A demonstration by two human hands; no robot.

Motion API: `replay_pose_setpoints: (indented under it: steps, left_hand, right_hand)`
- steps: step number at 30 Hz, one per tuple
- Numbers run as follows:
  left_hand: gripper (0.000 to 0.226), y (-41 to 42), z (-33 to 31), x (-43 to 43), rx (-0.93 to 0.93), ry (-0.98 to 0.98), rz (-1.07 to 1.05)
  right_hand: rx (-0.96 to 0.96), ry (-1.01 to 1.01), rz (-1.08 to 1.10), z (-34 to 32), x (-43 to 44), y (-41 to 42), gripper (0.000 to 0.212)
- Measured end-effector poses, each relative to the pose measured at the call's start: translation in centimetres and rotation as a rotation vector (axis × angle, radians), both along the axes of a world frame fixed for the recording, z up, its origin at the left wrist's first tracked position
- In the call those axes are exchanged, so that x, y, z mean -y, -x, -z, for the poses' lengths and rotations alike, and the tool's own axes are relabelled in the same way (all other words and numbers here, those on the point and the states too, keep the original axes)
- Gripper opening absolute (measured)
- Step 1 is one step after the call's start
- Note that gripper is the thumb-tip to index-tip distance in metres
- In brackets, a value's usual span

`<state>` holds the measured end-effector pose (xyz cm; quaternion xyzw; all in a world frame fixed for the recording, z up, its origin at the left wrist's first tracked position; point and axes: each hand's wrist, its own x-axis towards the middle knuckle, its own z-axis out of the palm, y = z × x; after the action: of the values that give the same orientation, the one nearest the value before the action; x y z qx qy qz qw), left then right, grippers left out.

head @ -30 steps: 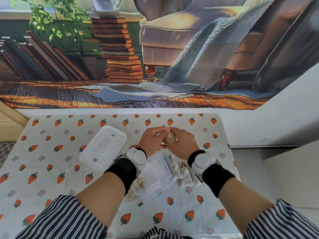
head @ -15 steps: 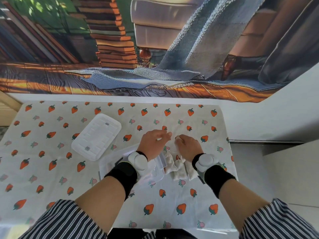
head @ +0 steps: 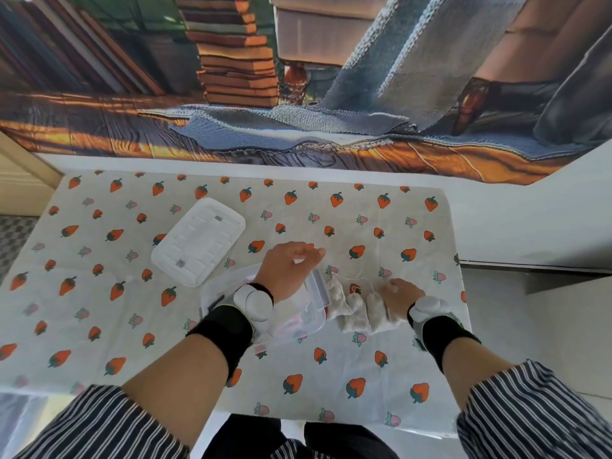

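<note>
My right grip (head: 397, 294) released, flat on small white cloth sachets (head: 356, 313): press lightly, align row. Left grip (head: 288, 266) over clear plastic box (head: 308, 326), cannot tell if clenched.

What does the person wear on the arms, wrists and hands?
The left sleeve and right sleeve are striped dark and white. Each wrist carries a wide black band with a rounded white device beside it. The left hand and right hand wear no gloves.
</note>
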<state>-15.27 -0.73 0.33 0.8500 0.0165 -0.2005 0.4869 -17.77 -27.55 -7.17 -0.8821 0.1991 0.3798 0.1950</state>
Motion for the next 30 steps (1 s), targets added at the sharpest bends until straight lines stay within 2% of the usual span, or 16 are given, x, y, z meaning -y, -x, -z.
replay_pose_setpoints:
  steps: [4, 11, 16, 19, 22, 24, 26, 28, 30]
  left_hand:
    - [0.043, 0.2, -0.3, 0.6, 0.013, -0.021, 0.033]
    - [0.024, 0.5, -1.7, 1.5, 0.051, -0.031, 0.076]
    - [0.019, 1.3, -0.8, -0.7, 0.071, -0.071, 0.075]
    - [0.015, 2.4, -0.1, -4.7, 0.123, -0.186, -0.043]
    - [0.030, 3.7, 0.5, -8.3, 0.176, -0.432, -0.223]
    - [0.042, 4.7, 0.9, -10.8, 0.116, -0.593, -0.378]
    - [0.054, 5.8, 1.0, -12.9, -0.055, -0.669, -0.480]
    - [0.056, 6.3, 1.1, -14.1, -0.207, -0.582, -0.503]
    - [0.044, 6.3, 1.2, -14.8, -0.224, -0.483, -0.442]
  right_hand:
    - [0.078, -0.089, 0.046, 0.1, -0.6, -0.1, 0.047]
    - [0.045, -0.023, -0.026, -0.7, -1.9, -0.2, 0.063]
    - [0.269, -0.076, -0.047, -2.7, -4.8, -0.6, 0.047]
    - [0.376, -0.154, -0.086, -4.6, -8.4, -1.6, 0.045]
    - [0.348, -0.275, -0.136, -6.4, -11.4, -2.0, 0.056]
    - [0.331, -0.229, -0.231, -6.7, -13.1, -2.1, 0.064]
    - [0.332, -0.107, -0.364, -5.9, -13.9, -2.1, 0.053]
    - [0.332, -0.026, -0.431, -5.2, -14.3, -2.3, 0.033]
    - [0.350, 0.007, -0.409, -5.0, -15.0, -2.2, 0.034]
